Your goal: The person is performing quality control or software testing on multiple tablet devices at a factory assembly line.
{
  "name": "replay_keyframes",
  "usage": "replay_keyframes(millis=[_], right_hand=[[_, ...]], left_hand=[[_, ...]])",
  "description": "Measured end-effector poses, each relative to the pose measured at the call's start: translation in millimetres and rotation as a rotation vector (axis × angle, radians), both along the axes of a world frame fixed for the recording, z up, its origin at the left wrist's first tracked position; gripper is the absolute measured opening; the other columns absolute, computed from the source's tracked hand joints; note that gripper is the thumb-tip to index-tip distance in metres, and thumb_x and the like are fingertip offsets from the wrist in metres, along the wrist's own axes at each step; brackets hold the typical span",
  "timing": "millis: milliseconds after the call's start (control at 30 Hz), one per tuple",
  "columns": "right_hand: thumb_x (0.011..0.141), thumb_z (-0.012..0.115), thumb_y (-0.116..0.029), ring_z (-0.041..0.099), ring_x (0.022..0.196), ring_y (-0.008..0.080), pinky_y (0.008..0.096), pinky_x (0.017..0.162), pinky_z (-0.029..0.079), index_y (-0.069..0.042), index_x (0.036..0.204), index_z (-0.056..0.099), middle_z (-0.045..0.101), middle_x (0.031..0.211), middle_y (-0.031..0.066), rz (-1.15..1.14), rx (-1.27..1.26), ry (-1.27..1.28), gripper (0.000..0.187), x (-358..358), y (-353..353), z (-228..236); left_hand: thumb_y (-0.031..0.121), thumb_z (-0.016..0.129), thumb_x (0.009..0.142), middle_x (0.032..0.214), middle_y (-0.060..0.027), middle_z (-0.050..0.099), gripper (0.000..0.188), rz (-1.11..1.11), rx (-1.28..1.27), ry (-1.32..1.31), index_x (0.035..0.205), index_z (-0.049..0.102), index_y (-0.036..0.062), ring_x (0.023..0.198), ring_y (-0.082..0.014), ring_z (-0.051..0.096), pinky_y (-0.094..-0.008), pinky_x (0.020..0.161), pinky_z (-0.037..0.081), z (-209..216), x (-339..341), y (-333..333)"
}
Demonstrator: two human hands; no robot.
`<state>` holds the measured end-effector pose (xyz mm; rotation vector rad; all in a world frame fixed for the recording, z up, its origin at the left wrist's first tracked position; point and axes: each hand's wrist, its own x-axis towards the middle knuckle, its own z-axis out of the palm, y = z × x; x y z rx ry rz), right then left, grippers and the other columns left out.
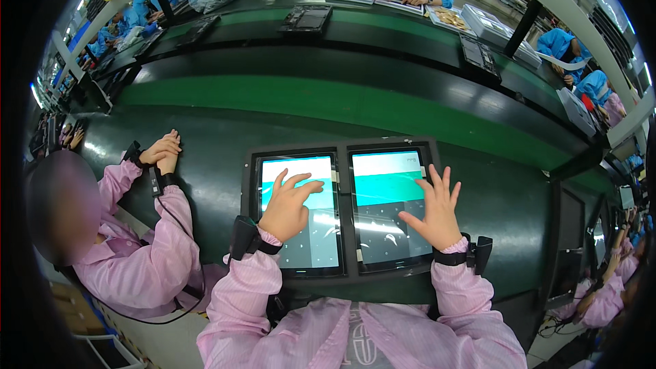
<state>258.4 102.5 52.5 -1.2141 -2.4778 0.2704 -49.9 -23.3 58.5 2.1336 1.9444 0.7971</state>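
Note:
Two tablets lie side by side in a dark tray [345, 232] on the bench in front of me. Each lit screen has white, teal and grey areas with a keypad-like grid. Over the left tablet [321, 240] is my left hand [288, 206], holding nothing, its fingers apart and partly bent. My right hand [437, 210] spreads its fingers wide at the right edge of the right tablet [379, 222]. Whether any fingertip touches the glass, I cannot tell. Black straps with small boxes circle both my wrists.
A person in pink [147, 246] sits at my left, hands clasped on the bench. Beyond a green strip, a raised dark line [383, 34] carries several opened devices [306, 19]. A person in blue works across it. Dark trays [568, 232] stand at the right.

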Motion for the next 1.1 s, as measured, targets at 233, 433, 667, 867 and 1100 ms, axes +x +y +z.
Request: replay_keyframes(millis=[233,433,667,867,1100], right_hand=[[0.072,0.071,-0.06,0.01,0.144,0.0486,0.0731,0.107,0.002,-0.022,0.131,0.055,0.027,0.154,0.0167,0.472,-0.038,-0.081,0.072,-15.2,-25.1,14.3],[0.072,0.066,-0.068,0.008,0.144,0.048,0.0725,0.107,-0.001,-0.021,0.139,0.05,0.023,0.156,0.017,0.552,-0.099,-0.162,0.083,-24.5,-31.9,13.8],[0.086,0.063,-0.045,0.007,0.145,0.0474,0.0702,0.108,0.0,-0.006,0.137,0.043,0.026,0.153,0.0228,-0.198,-0.027,0.119,0.067,-7.5,-5.4,-8.4],[0.085,0.066,-0.042,0.009,0.144,0.0472,0.0694,0.109,0.001,-0.005,0.128,0.05,0.028,0.152,0.0226,-0.124,-0.024,0.0,0.059,-14.9,-11.5,-3.0],[0.088,0.063,-0.036,0.006,0.147,0.043,0.0648,0.112,-0.001,-0.003,0.129,0.047,0.022,0.156,0.0211,-0.176,-0.045,-0.066,0.055,-6.2,-13.8,-9.4]], left_hand=[[-0.009,0.045,0.065,0.097,-0.0018,0.071,0.053,0.111,0.119,-0.092,0.115,0.059,0.0062,0.113,-0.0251,0.055,-0.0517,0.113,0.026,-1.2,-9.1,-3.4],[-0.009,0.041,0.065,0.096,-0.0018,0.072,0.053,0.105,0.13,-0.088,0.113,0.059,0.0046,0.11,-0.0259,0.056,-0.0499,0.112,0.028,1.1,-6.6,-5.3],[-0.008,0.043,0.063,0.101,-0.0002,0.071,0.057,0.078,0.055,-0.114,0.117,0.057,0.0059,0.115,-0.026,0.054,-0.0531,0.114,0.023,-1.3,-10.6,1.5],[-0.004,0.05,0.064,0.117,0.0057,0.067,0.067,0.08,-0.018,-0.047,0.13,0.05,0.0115,0.128,-0.0264,0.044,-0.0616,0.114,0.01,-15.0,-9.4,-2.0],[-0.002,0.056,0.065,0.122,0.0045,0.062,0.072,-0.025,0.001,0.004,0.134,0.045,0.0156,0.131,-0.0254,0.042,-0.0657,0.111,0.017,-27.2,2.2,0.3]])
